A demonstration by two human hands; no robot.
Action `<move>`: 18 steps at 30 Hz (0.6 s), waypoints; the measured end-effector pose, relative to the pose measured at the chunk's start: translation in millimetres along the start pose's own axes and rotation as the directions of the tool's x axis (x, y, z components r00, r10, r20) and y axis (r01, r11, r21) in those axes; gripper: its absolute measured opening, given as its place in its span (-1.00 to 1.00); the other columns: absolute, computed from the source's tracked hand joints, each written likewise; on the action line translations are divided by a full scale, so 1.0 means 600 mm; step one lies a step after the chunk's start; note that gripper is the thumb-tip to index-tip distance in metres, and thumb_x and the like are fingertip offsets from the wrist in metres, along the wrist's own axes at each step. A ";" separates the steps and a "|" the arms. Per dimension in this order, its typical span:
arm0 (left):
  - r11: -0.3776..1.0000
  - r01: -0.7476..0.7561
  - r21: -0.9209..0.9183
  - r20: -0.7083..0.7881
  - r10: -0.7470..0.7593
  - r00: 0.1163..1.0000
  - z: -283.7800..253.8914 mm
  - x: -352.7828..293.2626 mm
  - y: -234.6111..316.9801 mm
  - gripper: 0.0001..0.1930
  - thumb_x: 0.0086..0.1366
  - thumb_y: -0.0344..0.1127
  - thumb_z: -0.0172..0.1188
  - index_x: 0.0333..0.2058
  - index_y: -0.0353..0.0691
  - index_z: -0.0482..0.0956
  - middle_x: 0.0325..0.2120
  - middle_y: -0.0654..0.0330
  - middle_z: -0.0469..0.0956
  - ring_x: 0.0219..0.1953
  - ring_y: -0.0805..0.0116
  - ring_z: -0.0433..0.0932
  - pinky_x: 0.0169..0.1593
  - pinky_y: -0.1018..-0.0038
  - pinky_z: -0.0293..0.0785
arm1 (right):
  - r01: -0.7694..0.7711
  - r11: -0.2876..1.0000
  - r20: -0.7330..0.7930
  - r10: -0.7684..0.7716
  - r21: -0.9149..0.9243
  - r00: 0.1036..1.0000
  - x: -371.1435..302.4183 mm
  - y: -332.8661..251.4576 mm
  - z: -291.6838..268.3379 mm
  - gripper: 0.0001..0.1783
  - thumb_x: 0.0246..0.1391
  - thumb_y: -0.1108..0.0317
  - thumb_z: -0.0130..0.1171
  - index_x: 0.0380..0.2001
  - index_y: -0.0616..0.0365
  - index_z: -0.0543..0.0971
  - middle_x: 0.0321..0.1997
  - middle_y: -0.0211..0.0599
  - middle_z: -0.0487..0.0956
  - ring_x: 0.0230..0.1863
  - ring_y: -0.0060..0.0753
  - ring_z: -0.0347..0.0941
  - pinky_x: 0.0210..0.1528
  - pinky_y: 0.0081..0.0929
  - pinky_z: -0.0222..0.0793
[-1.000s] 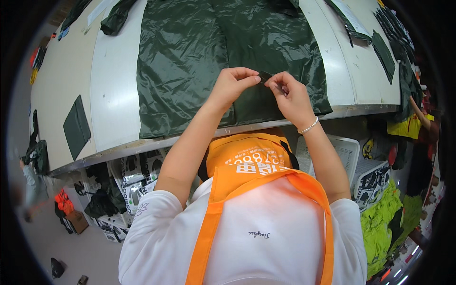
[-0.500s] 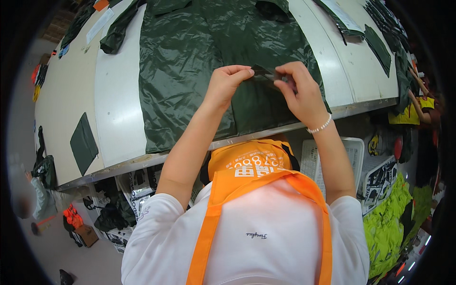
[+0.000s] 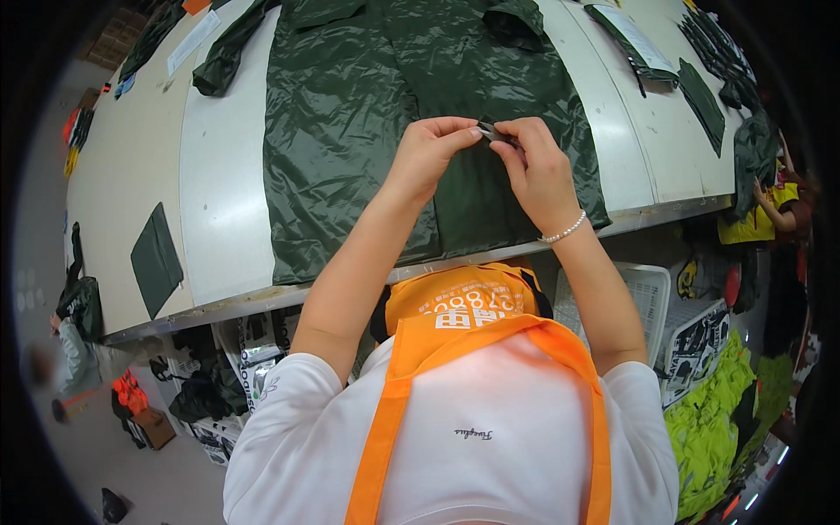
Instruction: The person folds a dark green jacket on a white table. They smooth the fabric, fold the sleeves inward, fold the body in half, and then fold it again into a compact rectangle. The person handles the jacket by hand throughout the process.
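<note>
A dark green, shiny coat (image 3: 341, 149) lies spread over the table in front of me. Above its middle, my left hand (image 3: 429, 150) is closed in a pinch on a small raised bit of the coat's fabric. My right hand (image 3: 538, 171), with a beaded bracelet at the wrist, grips small metal thread snips (image 3: 493, 134). Their pale blades lie close beside my left fingertips, at the pinched fabric. Most of the snips is hidden inside my right fingers, and I cannot make out a thread.
The table's near edge (image 3: 219, 307) runs across in front of me. A folded green piece (image 3: 157, 261) lies at left; papers and dark garments lie farther back. White baskets (image 3: 643, 293) and yellow-green garments (image 3: 709, 437) are below at right. Another person's arm (image 3: 772, 208) shows at far right.
My right hand has come in toward my left, and the snips' blades now sit closer to the left fingertips. The left hand keeps its pinch.
</note>
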State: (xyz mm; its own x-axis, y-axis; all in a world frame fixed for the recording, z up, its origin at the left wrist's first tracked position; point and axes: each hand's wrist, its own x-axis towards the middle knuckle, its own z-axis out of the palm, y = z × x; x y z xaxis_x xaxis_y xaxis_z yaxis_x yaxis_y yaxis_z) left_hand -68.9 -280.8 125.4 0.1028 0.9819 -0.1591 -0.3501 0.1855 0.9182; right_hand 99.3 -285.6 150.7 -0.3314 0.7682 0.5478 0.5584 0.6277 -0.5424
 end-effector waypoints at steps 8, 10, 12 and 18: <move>1.000 -0.012 0.023 -0.016 0.012 1.000 0.007 -0.005 0.007 -0.81 0.14 -0.38 0.25 -0.27 -0.29 0.62 -0.43 0.35 0.58 -0.45 0.67 0.38 -0.32 0.70 0.27 | 0.035 0.999 -0.035 -0.035 -0.001 0.999 0.005 0.011 -0.001 -0.84 0.02 0.45 0.19 -0.30 0.22 0.48 -0.33 -0.23 0.49 -0.38 -0.20 0.49 -0.36 -0.45 0.42; 1.000 -0.009 0.014 -0.051 0.009 0.999 0.008 -0.007 0.007 -0.82 0.14 -0.38 0.25 -0.27 -0.29 0.62 -0.42 0.35 0.58 -0.44 0.67 0.38 -0.32 0.70 0.27 | -0.075 0.987 -0.017 0.078 0.146 0.997 0.002 0.014 -0.002 -0.78 -0.01 0.43 0.23 -0.27 0.22 0.48 -0.32 -0.24 0.49 -0.37 -0.27 0.49 -0.35 -0.48 0.42; 1.000 -0.007 0.011 -0.054 0.008 0.999 0.004 -0.009 0.007 -0.81 0.14 -0.37 0.25 -0.26 -0.29 0.62 -0.42 0.34 0.58 -0.43 0.67 0.39 -0.31 0.69 0.28 | -0.110 0.978 -0.032 0.117 0.176 0.993 0.007 0.008 -0.009 -0.69 -0.07 0.40 0.29 -0.23 0.22 0.49 -0.30 -0.25 0.49 -0.35 -0.34 0.49 -0.34 -0.52 0.41; 0.996 -0.081 0.036 0.006 0.080 0.997 -0.011 -0.026 -0.013 -0.78 0.14 -0.38 0.25 -0.23 -0.33 0.60 -0.37 0.29 0.59 -0.35 0.60 0.45 -0.24 0.67 0.32 | -0.197 0.943 0.132 0.166 0.267 0.977 0.000 0.005 0.002 -0.66 -0.15 0.38 0.37 -0.25 0.21 0.54 -0.36 -0.35 0.51 -0.45 -0.58 0.38 -0.40 -0.65 0.34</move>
State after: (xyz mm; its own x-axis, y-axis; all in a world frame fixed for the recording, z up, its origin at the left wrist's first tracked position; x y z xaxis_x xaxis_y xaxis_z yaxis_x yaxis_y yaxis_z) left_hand -74.1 -297.2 118.3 0.0798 0.9934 -0.0826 -0.3232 0.1042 0.9406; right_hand 99.9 -283.2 148.2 -0.3315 0.8718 0.3606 0.3891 0.4746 -0.7895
